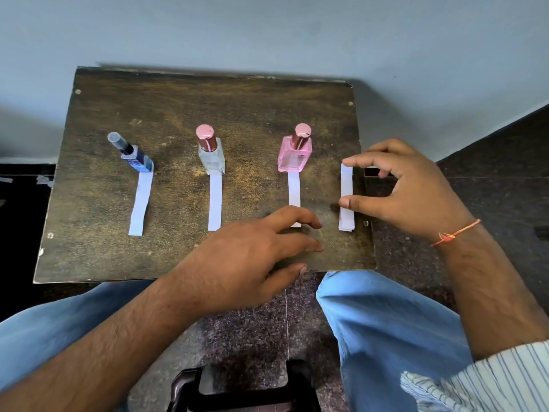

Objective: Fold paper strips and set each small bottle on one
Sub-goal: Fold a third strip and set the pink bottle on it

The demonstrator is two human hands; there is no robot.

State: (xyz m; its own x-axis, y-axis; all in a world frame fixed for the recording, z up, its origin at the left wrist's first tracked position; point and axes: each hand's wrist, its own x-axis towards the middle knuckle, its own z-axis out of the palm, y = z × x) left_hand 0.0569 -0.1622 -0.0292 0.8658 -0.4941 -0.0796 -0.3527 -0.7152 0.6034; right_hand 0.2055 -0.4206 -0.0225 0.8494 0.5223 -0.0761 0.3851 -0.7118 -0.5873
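My right hand (410,188) pinches the light, floppy stack of strips (346,197) by the worktop's (208,99) right edge, best gripped edgewise; my left hand (252,257) hovers open.

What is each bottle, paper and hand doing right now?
Blue bottle: capped, standing on its strip's far end, looks tilted.
Clear bottle: capped, upright on its strip.
Pink bottle: capped, upright on its strip.
Stack of strips: flat near the table's right edge, pinched between fingertips.
Right hand: pinching the stack.
Left hand: open, empty, over the pink bottle's strip end.
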